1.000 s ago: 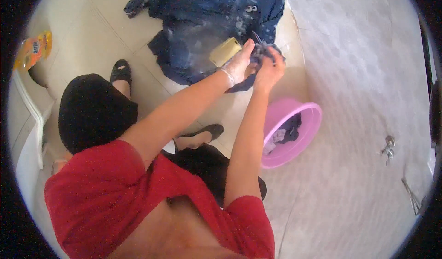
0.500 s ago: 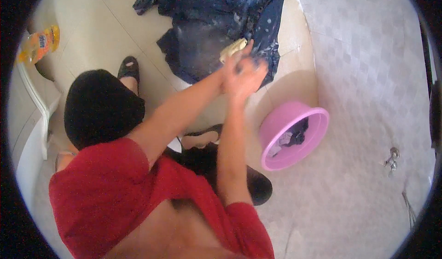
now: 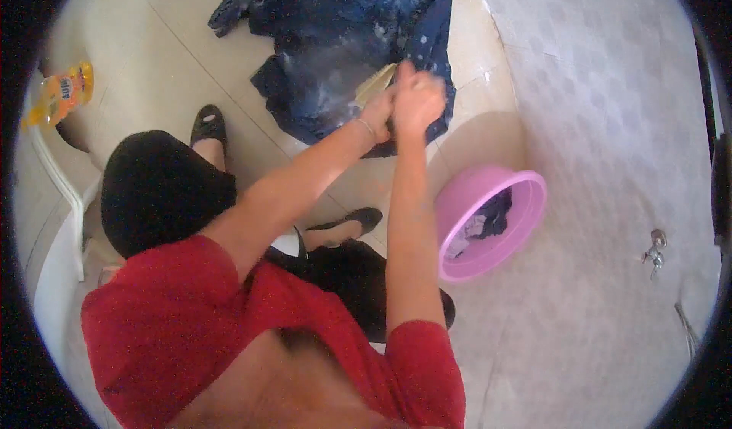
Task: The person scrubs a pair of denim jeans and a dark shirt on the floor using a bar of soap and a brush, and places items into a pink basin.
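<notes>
A wet dark blue garment (image 3: 328,63) with whitish suds lies spread on the tiled floor in front of me. My left hand (image 3: 377,114), with a thin bracelet at the wrist, is closed over its near right part. Pressed against it, my right hand (image 3: 421,101) is closed in a fist and slightly blurred. A bit of dark cloth shows between and below the two hands. Just past my left fingers is a pale yellow flat piece (image 3: 375,84); whether it is part of the garment or a separate thing, I cannot tell.
A pink basin (image 3: 492,223) with dark and pale cloths inside stands tilted at my right. An orange-yellow plastic bottle (image 3: 65,93) is at the far left, by a white curved-edged piece of furniture (image 3: 65,177). A metal tap (image 3: 654,252) juts from the grey tiled wall (image 3: 602,124).
My right hand has shifted and closed into a fist against my left. Both hands remain at the garment. The whole view has shifted slightly.
</notes>
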Available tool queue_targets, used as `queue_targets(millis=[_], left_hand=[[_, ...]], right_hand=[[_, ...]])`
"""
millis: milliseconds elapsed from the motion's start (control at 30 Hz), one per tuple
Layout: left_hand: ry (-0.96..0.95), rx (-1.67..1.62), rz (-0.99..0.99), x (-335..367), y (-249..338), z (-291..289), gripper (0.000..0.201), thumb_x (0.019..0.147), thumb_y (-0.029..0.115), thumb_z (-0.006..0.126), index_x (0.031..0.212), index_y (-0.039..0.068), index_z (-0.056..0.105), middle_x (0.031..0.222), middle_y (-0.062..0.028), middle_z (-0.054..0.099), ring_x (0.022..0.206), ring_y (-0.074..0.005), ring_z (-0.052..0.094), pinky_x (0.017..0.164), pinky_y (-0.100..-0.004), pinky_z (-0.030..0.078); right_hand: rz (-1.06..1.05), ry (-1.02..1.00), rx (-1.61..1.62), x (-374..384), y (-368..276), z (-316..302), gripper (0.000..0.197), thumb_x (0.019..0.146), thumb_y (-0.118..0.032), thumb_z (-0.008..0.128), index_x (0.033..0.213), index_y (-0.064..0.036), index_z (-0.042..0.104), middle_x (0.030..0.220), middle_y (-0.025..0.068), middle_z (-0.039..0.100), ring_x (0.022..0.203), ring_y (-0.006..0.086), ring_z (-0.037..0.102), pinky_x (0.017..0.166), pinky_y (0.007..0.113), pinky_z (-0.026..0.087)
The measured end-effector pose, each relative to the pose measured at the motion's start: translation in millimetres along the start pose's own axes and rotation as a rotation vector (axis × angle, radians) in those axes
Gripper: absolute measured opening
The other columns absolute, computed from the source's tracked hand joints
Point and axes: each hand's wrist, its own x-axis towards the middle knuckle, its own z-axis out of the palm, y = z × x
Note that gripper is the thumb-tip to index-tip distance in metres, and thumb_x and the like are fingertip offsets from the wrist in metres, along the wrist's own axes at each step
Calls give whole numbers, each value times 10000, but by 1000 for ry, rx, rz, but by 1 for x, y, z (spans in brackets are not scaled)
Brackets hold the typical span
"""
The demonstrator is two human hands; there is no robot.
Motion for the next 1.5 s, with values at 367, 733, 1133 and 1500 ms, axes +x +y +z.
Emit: queue_targets(millis=[367, 733, 1133, 1500], left_hand=[[302, 72, -34, -1, -2, 28, 300, 874, 363, 459, 938, 94, 577, 922, -49, 623, 781, -168, 588, 698, -317, 486], [397, 576, 106, -18, 21, 67, 417, 827, 437, 545, 904, 33, 612, 851, -43, 608, 824, -118, 546, 752, -290, 437], [453, 543, 350, 26, 101, 28, 361, 836, 353, 574, 955, 14, 544, 925, -85, 601, 861, -210, 595, 802, -342, 484], [203, -30, 89, 1, 92, 93, 603, 880, 522, 326, 1258, 53, 354, 1294, -172, 402, 1226, -384, 313, 997, -598, 147]], right_hand=[[174, 97, 51, 20, 10, -6, 355, 734, -382, 607, 619, -46, 603, 736, 218, 545, 660, 371, 545, 574, 459, 434], [-8, 165, -121, 28, 46, -10, 348, 814, -319, 524, 667, -16, 613, 739, 199, 595, 722, 352, 567, 618, 432, 463], [229, -233, 385, -7, 97, -163, 417, 680, 68, 570, 1076, -60, 599, 1173, 139, 501, 981, 206, 526, 833, 281, 422], [-237, -44, 95, -19, 90, -196, 223, 606, 88, 577, 703, -100, 650, 1240, 208, 462, 1116, 366, 476, 909, 352, 396]])
